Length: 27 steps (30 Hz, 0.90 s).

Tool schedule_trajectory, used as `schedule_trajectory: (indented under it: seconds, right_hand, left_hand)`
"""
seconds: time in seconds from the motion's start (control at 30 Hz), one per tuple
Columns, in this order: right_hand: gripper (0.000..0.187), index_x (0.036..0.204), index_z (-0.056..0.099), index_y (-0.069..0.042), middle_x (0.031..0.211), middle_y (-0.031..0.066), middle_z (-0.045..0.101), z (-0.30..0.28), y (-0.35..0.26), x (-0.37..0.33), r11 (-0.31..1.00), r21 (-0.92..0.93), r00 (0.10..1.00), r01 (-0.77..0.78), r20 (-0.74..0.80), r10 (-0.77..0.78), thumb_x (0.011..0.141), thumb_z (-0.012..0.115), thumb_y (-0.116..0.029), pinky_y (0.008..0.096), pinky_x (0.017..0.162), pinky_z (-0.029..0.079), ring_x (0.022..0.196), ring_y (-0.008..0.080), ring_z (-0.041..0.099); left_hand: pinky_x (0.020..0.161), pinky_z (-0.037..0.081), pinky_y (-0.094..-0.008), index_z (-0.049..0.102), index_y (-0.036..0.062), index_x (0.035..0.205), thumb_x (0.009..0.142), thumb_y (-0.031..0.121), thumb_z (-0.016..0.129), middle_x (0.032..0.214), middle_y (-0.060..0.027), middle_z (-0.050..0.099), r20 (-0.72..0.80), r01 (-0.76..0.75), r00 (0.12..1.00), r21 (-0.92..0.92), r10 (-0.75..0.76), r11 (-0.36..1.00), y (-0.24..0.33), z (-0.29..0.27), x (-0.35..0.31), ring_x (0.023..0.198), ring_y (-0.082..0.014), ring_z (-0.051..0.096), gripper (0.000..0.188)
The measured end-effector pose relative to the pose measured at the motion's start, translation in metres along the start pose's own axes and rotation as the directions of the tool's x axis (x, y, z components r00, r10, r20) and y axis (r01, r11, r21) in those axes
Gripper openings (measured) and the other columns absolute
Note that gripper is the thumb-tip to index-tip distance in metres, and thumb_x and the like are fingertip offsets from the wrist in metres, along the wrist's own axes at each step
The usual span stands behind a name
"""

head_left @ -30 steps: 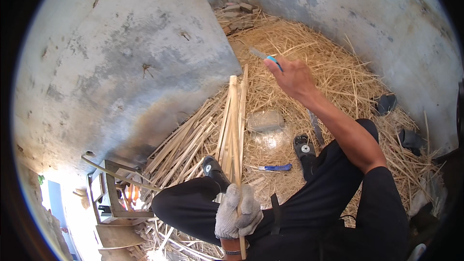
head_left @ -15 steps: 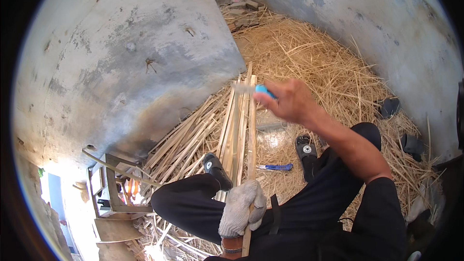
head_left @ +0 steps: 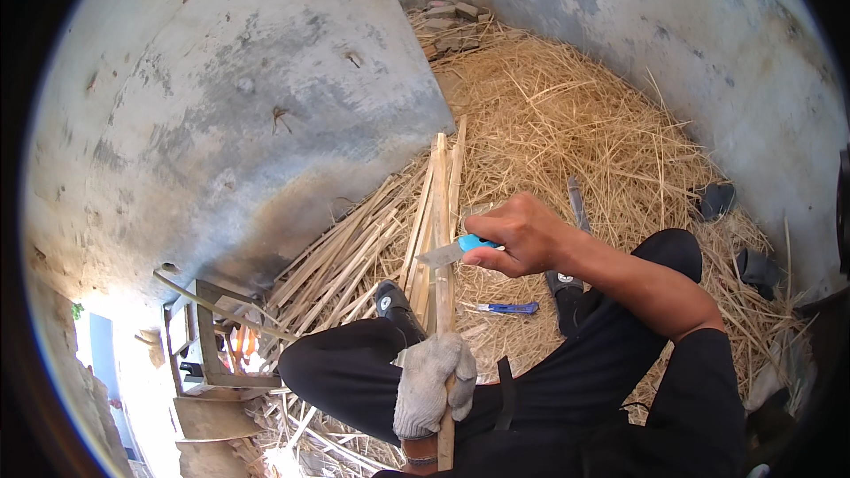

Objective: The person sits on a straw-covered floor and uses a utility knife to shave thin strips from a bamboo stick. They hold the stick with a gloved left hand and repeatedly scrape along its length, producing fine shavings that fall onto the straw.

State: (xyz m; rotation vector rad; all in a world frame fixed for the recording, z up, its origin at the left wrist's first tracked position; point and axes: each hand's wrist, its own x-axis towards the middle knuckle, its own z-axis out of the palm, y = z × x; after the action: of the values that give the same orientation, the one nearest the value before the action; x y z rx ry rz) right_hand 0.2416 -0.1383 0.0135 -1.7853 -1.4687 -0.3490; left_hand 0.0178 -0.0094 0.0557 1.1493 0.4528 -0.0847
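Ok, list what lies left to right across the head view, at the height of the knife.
Grey concrete wall → pile of split bamboo strips → upright bamboo strip → knife → right hand → straw → dark sandal.

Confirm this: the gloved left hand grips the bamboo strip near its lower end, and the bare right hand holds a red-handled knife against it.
Not quite. In the head view the knife in the bare right hand has a light blue handle, not red. The rest holds: the grey-gloved left hand grips the long pale bamboo strip near its lower end.
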Motion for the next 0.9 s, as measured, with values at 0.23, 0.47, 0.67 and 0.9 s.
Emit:
schedule_trajectory:
  seconds: [0.23, 0.47, 0.67, 0.9]
  right_hand:
    - [0.051, 0.068, 0.054, -0.012, 0.045, 0.0033, 0.048, 0.024, 0.021, 0.003, 0.992, -0.122, 0.995, 0.009, -0.1, -0.022, 0.095, 0.059, -0.055, 0.0374, 0.038, 0.035, 0.037, 0.0231, 0.051]
    - [0.052, 0.066, 0.05, -0.014, 0.047, -0.0029, 0.044, 0.01, 0.103, 0.007, 0.787, -0.492, 0.902, -0.373, -0.389, 0.184, 0.105, 0.043, -0.047, 0.0289, 0.029, 0.025, 0.035, 0.01, 0.039]
    - [0.049, 0.067, 0.051, -0.011, 0.045, -0.0028, 0.041, -0.054, 0.025, 0.023, 0.986, -0.034, 0.799, -0.162, -0.591, 0.111, 0.104, 0.049, -0.044, 0.0272, 0.031, 0.028, 0.037, 0.0077, 0.041]
    - [0.051, 0.068, 0.055, -0.01, 0.044, 0.0056, 0.046, -0.015, -0.008, 0.002, 0.996, -0.021, 0.996, -0.085, 0.0, 0.085, 0.097, 0.058, -0.052, 0.0369, 0.038, 0.037, 0.036, 0.0221, 0.049]
  left_hand:
    - [0.031, 0.032, -0.0277, 0.051, 0.002, 0.072, 0.103, 0.027, 0.049, 0.049, -0.0046, 0.041, -0.134, 0.038, 0.991, 0.116, -0.022, 0.993, 0.004, 0.002, 0.004, 0.035, -0.0128, 0.039, 0.04]
    - [0.028, 0.03, -0.0254, 0.047, 0.0061, 0.073, 0.105, 0.03, 0.047, 0.047, -0.0018, 0.039, 0.048, -0.086, 0.996, 0.188, 0.078, 0.978, -0.024, 0.006, -0.006, 0.031, -0.0117, 0.037, 0.039]
    - [0.026, 0.028, -0.0262, 0.051, 0.0049, 0.075, 0.105, 0.033, 0.046, 0.044, -0.0036, 0.04, -0.009, -0.007, 1.0, -0.092, 0.006, 0.996, -0.013, 0.0, 0.013, 0.029, -0.0136, 0.036, 0.042]
    - [0.03, 0.03, -0.0235, 0.052, 0.0014, 0.073, 0.102, 0.026, 0.05, 0.049, -0.0043, 0.044, 0.086, 0.02, 0.996, -0.222, -0.001, 0.975, -0.01, 0.003, 0.004, 0.033, -0.0103, 0.037, 0.038]
